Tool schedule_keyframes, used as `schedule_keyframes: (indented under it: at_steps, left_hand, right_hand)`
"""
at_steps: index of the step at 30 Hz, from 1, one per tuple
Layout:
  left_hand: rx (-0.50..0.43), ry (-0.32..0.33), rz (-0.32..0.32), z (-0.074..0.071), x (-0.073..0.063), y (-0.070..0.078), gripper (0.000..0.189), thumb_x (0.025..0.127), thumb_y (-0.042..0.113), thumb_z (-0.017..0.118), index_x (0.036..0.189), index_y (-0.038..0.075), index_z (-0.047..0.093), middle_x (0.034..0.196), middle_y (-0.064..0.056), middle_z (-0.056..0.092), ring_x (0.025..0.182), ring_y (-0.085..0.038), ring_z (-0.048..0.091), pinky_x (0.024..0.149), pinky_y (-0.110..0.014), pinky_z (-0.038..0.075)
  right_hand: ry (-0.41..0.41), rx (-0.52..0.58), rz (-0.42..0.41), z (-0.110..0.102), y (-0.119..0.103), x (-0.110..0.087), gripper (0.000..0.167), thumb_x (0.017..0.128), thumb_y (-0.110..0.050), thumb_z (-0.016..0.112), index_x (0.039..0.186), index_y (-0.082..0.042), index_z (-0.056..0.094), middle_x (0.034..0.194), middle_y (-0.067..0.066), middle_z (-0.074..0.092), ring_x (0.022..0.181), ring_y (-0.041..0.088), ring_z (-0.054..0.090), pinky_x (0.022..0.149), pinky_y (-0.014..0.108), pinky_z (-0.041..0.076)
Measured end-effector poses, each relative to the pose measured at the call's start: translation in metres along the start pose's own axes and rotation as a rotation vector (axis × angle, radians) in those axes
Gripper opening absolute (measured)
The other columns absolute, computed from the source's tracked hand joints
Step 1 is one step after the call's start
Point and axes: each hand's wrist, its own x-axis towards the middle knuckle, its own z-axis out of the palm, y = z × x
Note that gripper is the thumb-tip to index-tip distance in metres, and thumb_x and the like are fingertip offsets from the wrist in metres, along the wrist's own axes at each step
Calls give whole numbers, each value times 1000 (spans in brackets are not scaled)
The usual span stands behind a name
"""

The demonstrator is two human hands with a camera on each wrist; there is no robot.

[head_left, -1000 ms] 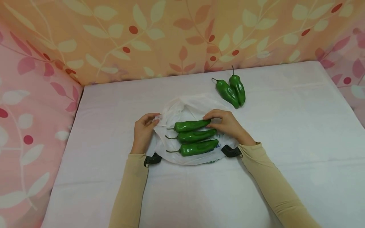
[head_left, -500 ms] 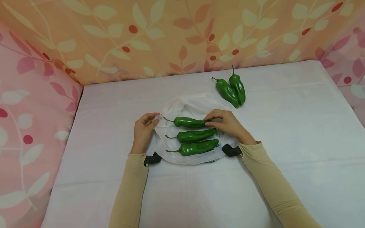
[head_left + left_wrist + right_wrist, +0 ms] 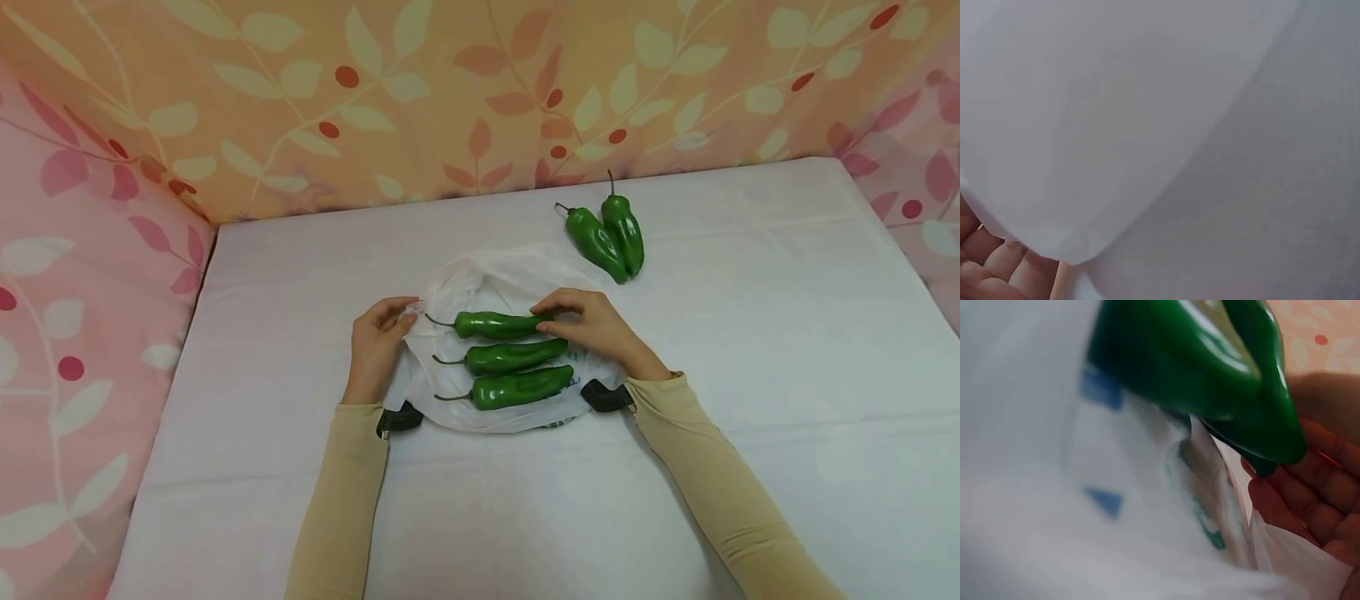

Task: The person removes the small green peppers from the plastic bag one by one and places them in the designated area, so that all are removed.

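Three green peppers lie side by side on a white plastic bag (image 3: pixel 450 400), stems to the left. My right hand (image 3: pixel 592 325) pinches the tip of the farthest one, the top pepper (image 3: pixel 491 325), between thumb and fingers. Below it are the middle pepper (image 3: pixel 510 358) and the near pepper (image 3: pixel 521 388). My left hand (image 3: pixel 375 343) holds the bag's left edge between thumb and fingers. In the left wrist view the bag (image 3: pixel 1097 125) hides much of that hand. The right wrist view shows peppers (image 3: pixel 1191 356) close up, with fingers (image 3: pixel 1304 494) by their tips.
Two more green peppers (image 3: pixel 603 237) lie together beyond the bag, towards the back of the white-covered table (image 3: pixel 750 333). A floral curtain (image 3: pixel 420 108) hangs behind and at both sides. Dark wrist mounts (image 3: pixel 606 395) sit by both sleeves.
The top pepper has rolled in my right hand's grip: its stem, lower before, now points up and left. My left hand stays at the bag's edge.
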Motion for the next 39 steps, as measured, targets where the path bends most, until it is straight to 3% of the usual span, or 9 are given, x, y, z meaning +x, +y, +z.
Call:
schedule_keyframes:
  at_steps: [7,15,20,28,35,39]
  left_hand:
    - [-7,-6,-11,0,0,1,25,91,6,63,115,2,65,119,-11,60,112,-17,57,86,-21,46]
    - [2,-6,-41,1,-2,8,26,91,3,62,116,0,65,120,-12,60,114,-17,56,88,-22,45]
    - [-7,-6,-31,0,1,2,26,90,5,62,116,1,65,121,-11,59,114,-17,56,88,-22,45]
    - [-1,5,-6,0,1,0,25,90,6,63,114,2,66,117,-10,61,110,-16,58,84,-21,46]
    - [-9,6,-10,2,0,0,24,90,2,63,114,1,66,116,-11,61,107,-17,60,81,-20,48]
    - [-4,11,-7,1,0,2,24,90,2,62,113,1,66,115,-10,62,108,-17,59,81,-20,47]
  right_hand:
    - [16,-29,2,1,0,0,18,86,-9,70,103,-8,71,98,1,68,92,10,62,87,24,46]
    - [14,-47,22,1,-1,0,24,80,-12,77,103,-10,72,98,0,68,92,12,62,84,26,46]
    - [13,-48,29,1,-1,0,24,79,-10,77,102,-9,71,98,0,68,92,12,62,83,25,46]
    - [34,2,54,1,-1,0,23,79,-9,76,102,-7,72,99,4,68,93,12,62,84,25,47]
    - [57,119,84,-5,-10,-4,24,80,3,72,103,3,69,101,14,66,92,10,61,85,30,48]
    - [80,178,87,-5,-9,-3,24,81,4,70,104,5,68,102,13,66,92,10,61,85,25,48]
